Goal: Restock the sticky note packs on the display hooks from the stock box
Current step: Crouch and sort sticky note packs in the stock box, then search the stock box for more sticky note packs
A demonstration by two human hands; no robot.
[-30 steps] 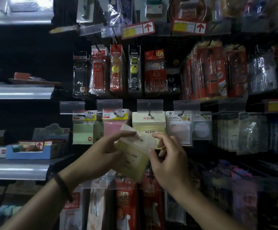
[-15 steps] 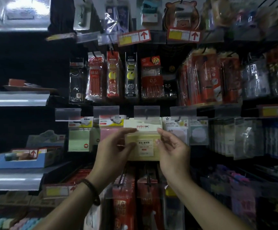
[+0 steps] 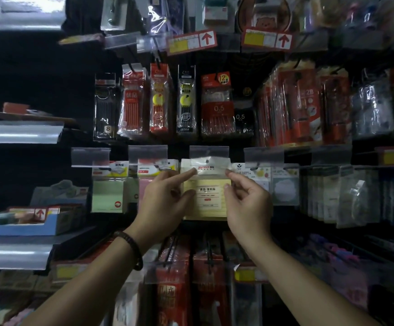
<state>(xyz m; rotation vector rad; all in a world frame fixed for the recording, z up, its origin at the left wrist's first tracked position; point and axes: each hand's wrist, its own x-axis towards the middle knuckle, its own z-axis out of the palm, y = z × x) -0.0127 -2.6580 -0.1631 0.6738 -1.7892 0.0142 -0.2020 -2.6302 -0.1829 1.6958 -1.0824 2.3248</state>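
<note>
A yellow sticky note pack [image 3: 207, 196] in a clear sleeve hangs upright at the middle display hook [image 3: 207, 161], its header hole at the hook tip. My left hand [image 3: 165, 198] pinches the pack's upper left corner with the index finger stretched along the header. My right hand [image 3: 246, 201] pinches the upper right corner between thumb and forefinger. A green pack [image 3: 107, 196] and a pink pack [image 3: 144, 184] hang on the hooks to the left. The stock box is out of view.
White round note packs [image 3: 283, 189] hang to the right. Pen refill packs [image 3: 217, 107] fill the row above, red packs [image 3: 174, 290] the row below. Metal shelves [image 3: 19, 131] and a blue carton [image 3: 22, 222] stand at the left. Clear price holders [image 3: 208, 151] top each hook.
Both hands carried the yellow pack from a tilted position below up to the middle hook. It now hangs straight with its header hole at the hook.
</note>
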